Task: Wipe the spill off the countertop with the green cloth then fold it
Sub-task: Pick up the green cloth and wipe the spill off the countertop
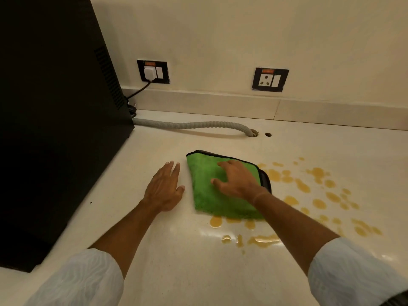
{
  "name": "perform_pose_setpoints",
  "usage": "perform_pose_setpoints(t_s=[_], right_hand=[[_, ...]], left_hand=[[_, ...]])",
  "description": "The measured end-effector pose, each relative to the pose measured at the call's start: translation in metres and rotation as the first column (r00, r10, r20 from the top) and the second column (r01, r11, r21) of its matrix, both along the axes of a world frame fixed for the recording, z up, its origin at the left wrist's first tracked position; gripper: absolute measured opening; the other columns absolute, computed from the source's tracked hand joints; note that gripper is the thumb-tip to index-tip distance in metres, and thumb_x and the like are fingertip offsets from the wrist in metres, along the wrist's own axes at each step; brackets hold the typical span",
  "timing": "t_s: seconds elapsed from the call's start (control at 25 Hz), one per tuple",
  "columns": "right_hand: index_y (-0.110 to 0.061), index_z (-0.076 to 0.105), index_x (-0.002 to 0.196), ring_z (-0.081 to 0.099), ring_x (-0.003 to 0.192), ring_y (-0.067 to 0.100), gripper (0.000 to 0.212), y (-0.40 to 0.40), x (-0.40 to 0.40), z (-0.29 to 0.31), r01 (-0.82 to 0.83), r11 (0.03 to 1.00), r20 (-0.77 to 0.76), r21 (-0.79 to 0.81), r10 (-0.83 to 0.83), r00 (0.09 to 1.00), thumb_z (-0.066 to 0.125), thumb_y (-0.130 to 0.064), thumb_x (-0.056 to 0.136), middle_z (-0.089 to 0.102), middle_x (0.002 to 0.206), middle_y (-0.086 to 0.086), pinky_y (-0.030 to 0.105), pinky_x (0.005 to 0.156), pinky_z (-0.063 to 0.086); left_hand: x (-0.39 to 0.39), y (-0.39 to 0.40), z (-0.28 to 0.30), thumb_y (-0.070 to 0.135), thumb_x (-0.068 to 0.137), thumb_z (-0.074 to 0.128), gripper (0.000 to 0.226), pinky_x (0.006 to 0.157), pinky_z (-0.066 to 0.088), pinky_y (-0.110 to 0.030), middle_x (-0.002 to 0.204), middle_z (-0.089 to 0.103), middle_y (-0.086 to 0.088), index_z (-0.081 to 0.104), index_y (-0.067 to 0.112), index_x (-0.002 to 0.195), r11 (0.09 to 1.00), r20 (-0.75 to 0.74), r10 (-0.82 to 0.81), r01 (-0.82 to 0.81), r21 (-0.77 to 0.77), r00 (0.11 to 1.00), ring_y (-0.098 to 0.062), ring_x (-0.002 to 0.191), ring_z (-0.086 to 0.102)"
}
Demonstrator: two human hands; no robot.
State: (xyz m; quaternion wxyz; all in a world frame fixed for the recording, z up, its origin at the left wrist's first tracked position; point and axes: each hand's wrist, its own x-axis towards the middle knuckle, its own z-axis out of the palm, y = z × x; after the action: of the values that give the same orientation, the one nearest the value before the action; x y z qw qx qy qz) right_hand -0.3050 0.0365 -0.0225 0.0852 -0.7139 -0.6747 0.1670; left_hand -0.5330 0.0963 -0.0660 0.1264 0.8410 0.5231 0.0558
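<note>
A folded green cloth (207, 191) with a dark edge lies flat on the cream countertop (176, 272). My right hand (237, 178) rests palm down on top of it, fingers spread and pressing, not gripping. My left hand (164, 188) lies flat on the bare counter just left of the cloth, fingers apart, holding nothing. A yellow-brown spill (318, 191) of many drops and puddles spreads to the right of the cloth and in front of it, with some drops touching the cloth's near edge.
A large black appliance (55, 118) stands on the counter at the left. A grey corrugated hose (192, 125) runs along the back into a hole in the counter. Two wall sockets (270, 79) sit above the backsplash, the left one with a plug in it.
</note>
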Motion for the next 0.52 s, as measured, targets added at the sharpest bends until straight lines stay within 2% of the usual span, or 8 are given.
perform_pose_setpoints(t_s=[0.12, 0.24, 0.4, 0.52], right_hand=[[-0.016, 0.021, 0.152, 0.02, 0.147, 0.034, 0.084, 0.017, -0.028, -0.024, 0.003, 0.998, 0.041, 0.069, -0.006, 0.999, 0.041, -0.065, 0.087, 0.02, 0.161, 0.016, 0.049, 0.119, 0.02], [-0.02, 0.007, 0.156, 0.003, 0.151, 0.03, 0.088, 0.033, -0.039, -0.04, 0.016, 0.992, 0.071, 0.125, -0.025, 0.997, 0.025, -0.071, 0.086, 0.005, 0.165, 0.013, 0.05, 0.122, 0.007], [-0.023, -0.001, 0.155, -0.003, 0.152, 0.029, 0.088, 0.041, -0.036, -0.058, 0.019, 0.993, 0.163, 0.12, -0.038, 0.986, 0.01, -0.075, 0.086, -0.001, 0.165, 0.013, 0.052, 0.122, 0.003], [-0.024, 0.001, 0.156, -0.002, 0.152, 0.028, 0.085, 0.048, -0.037, -0.065, 0.058, 0.987, 0.166, 0.147, -0.082, 0.983, 0.007, -0.074, 0.086, 0.002, 0.165, 0.013, 0.052, 0.122, 0.002]], left_hand=[[0.002, 0.012, -0.012, 0.037, 0.097, 0.036, 0.072, 0.122, -0.001, -0.036, 0.163, -0.007, -0.011, 0.0, 0.013, 0.153, 1.0, -0.005, -0.013, 0.013, 0.011, 1.0, -0.022, 0.15, -0.007], [0.006, 0.017, -0.022, 0.04, 0.098, 0.03, 0.07, 0.122, -0.006, -0.037, 0.163, -0.01, -0.01, -0.004, 0.014, 0.153, 1.0, -0.034, -0.019, 0.019, -0.003, 0.999, -0.021, 0.15, -0.011], [0.008, 0.018, -0.031, 0.044, 0.097, 0.026, 0.068, 0.122, -0.005, -0.038, 0.163, -0.005, -0.008, 0.0, 0.017, 0.154, 0.998, -0.044, -0.008, 0.01, 0.055, 0.999, -0.019, 0.15, -0.007], [0.007, 0.019, -0.035, 0.046, 0.095, 0.024, 0.069, 0.122, -0.004, -0.037, 0.164, -0.003, -0.007, 0.0, 0.019, 0.154, 0.996, -0.041, 0.003, 0.001, 0.085, 0.999, -0.018, 0.15, -0.006]])
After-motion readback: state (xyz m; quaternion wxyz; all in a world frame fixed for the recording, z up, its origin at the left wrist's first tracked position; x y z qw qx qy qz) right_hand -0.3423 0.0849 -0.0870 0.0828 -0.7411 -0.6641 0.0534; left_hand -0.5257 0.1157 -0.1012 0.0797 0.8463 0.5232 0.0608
